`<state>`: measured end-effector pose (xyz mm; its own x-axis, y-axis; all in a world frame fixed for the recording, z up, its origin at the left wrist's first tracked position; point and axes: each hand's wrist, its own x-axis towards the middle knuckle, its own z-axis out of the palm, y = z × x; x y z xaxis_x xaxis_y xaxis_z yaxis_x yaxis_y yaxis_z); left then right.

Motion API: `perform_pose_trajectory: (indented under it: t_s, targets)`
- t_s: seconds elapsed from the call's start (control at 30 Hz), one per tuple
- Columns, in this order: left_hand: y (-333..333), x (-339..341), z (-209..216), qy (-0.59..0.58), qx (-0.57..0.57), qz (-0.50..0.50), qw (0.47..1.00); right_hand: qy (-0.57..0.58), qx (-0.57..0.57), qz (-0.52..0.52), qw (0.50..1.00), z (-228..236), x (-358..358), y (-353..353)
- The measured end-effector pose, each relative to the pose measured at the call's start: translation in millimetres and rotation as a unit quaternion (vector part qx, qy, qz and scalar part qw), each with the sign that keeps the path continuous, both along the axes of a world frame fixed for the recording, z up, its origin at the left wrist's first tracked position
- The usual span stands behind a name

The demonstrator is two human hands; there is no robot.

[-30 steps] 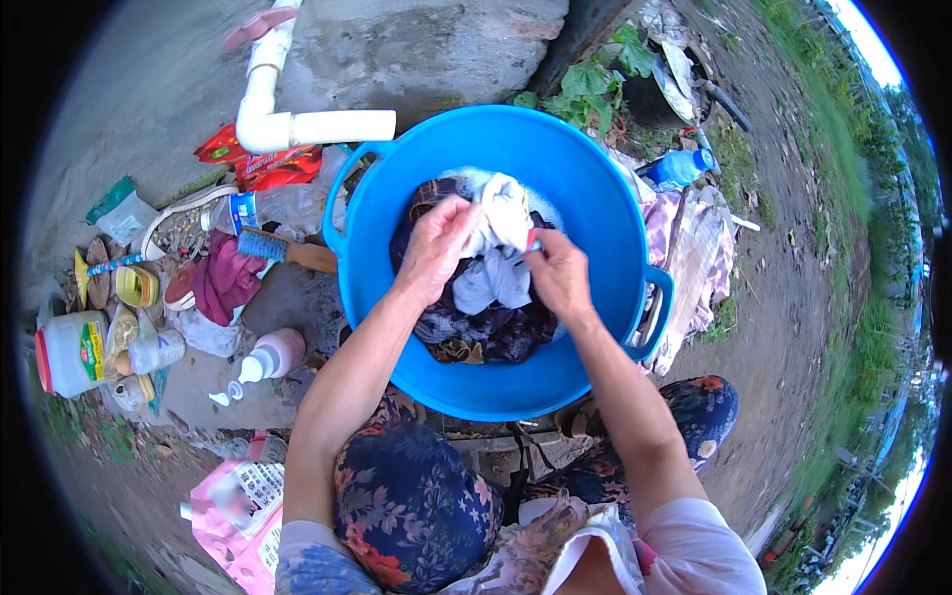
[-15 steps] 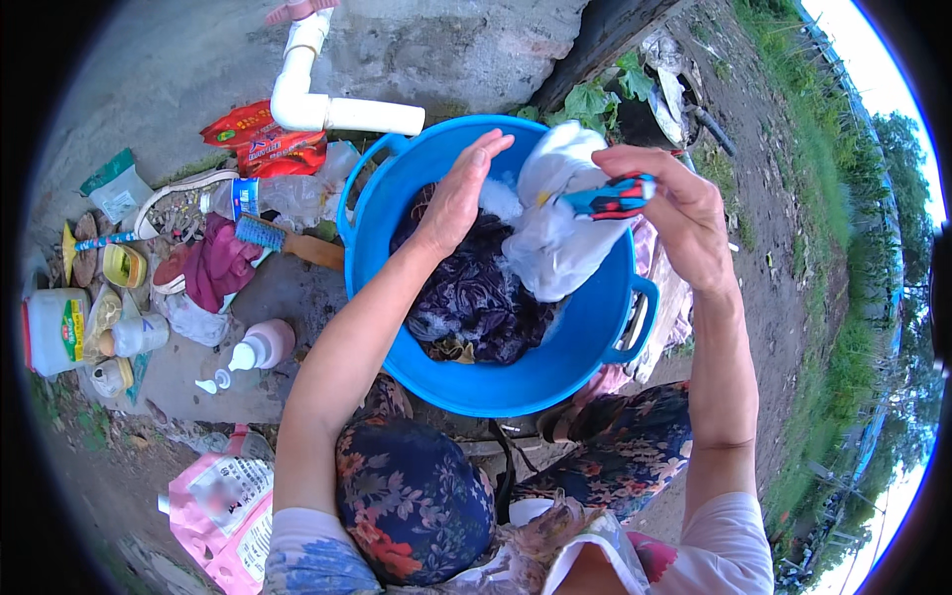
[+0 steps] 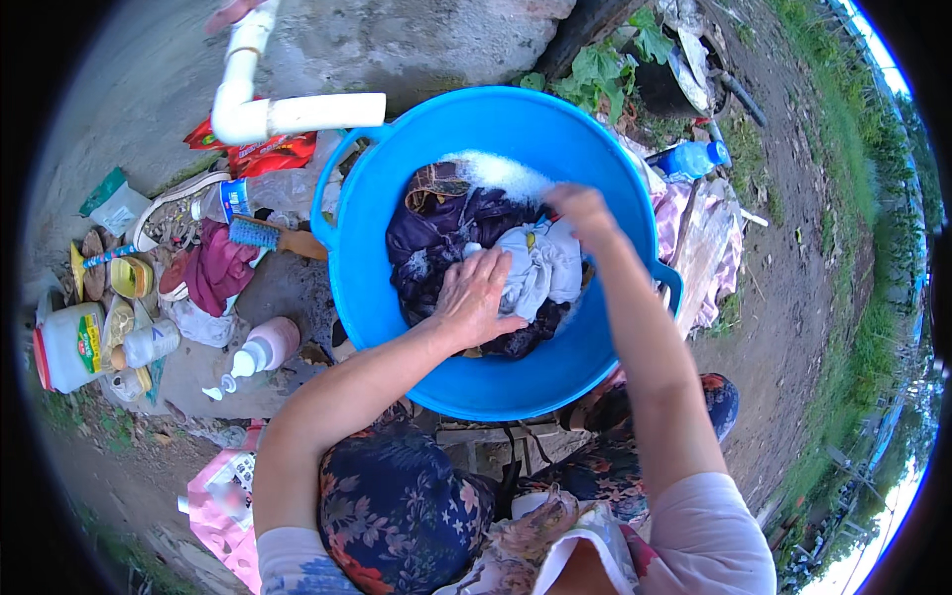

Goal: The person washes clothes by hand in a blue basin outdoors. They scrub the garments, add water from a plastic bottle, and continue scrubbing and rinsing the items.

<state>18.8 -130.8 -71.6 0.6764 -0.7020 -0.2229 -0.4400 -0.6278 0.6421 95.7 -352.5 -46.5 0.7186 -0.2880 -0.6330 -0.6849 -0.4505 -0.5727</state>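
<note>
A wide blue tub point(image 3: 466, 395) with two handles stands before me. Dark purple wet clothing point(image 3: 421, 238) lies in it, with white suds point(image 3: 501, 174) at its far side. On top is a bunched white garment point(image 3: 543, 268). My left hand point(image 3: 476, 300) presses on the garment's left side, palm down and fingers stretched out. My right hand point(image 3: 585, 216), blurred by motion, is curled at the garment's far right edge and appears to grip it. A bit of red shows by its fingertips; the rest of that grip is hidden.
A white pipe point(image 3: 317, 111) reaches toward the tub's far left rim. At left lie a scrub brush point(image 3: 283, 240), a pink pump bottle point(image 3: 266, 347), shoes point(image 3: 178, 213) and a white jug point(image 3: 71, 347). A blue bottle point(image 3: 689, 159) and a pink checked cloth point(image 3: 706, 243) are at right.
The white garment has come down from above the tub onto the dark clothing. My left hand has lowered onto it, and my right hand has moved down and left. The view has shifted.
</note>
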Motion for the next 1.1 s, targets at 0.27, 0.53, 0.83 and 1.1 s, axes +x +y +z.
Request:
perform_pose_trajectory:
  t_s: [0.27,0.53,0.83,1.1]
  targets:
    - [7,1,-47,-0.046,0.136,0.05,0.988,-0.345,-0.141,0.049,0.927,-25,-132,79]
    - [-5,15,-36,-0.004,0.173,-0.019,0.985,-0.287,-0.169,-0.034,0.942,-95,-26,59]
    - [8,-4,-88,-0.111,0.37,-0.151,0.91,-0.407,-0.156,0.117,0.892,-43,-104,137]
    - [-4,27,-39,0.159,0.193,-0.02,0.968,-0.306,-0.029,-0.124,0.943,-92,-54,54]
